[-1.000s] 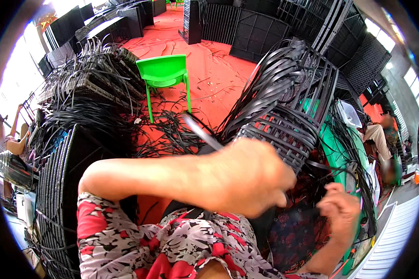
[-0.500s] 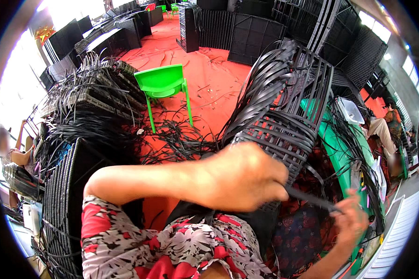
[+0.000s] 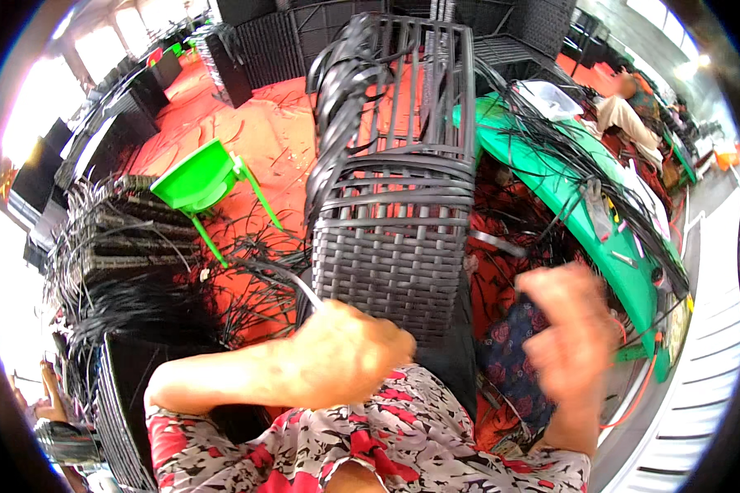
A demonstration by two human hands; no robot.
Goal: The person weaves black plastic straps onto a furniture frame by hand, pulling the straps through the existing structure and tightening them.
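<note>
In front of my lap stands a frame (image 3: 390, 271) partly woven with flat dark plastic strips; its near part is a tight basket weave, its far part bare bars. My left hand (image 3: 349, 353) is closed, just below the woven near end, on a flat weaving strip (image 3: 292, 275) that runs out to its upper left. My right hand (image 3: 571, 337) is raised to the right of the frame, smeared by motion. Its thumb and forefinger look apart, with nothing visible between them. A bundle of loose strips (image 3: 341, 107) hangs along the frame's left side.
A green chair (image 3: 201, 181) stands on the red floor covering (image 3: 263, 131) at left. Stacked woven panels (image 3: 131, 238) lie beyond my left arm. To the right a green board (image 3: 543, 181) carries strips and a clear plastic tub (image 3: 548, 100). A person (image 3: 629, 123) sits farther right.
My view has turned right. My left hand has drawn left and nearer my body, still closed on the strip. My right hand has risen and no longer visibly holds the strip stretched between both hands.
</note>
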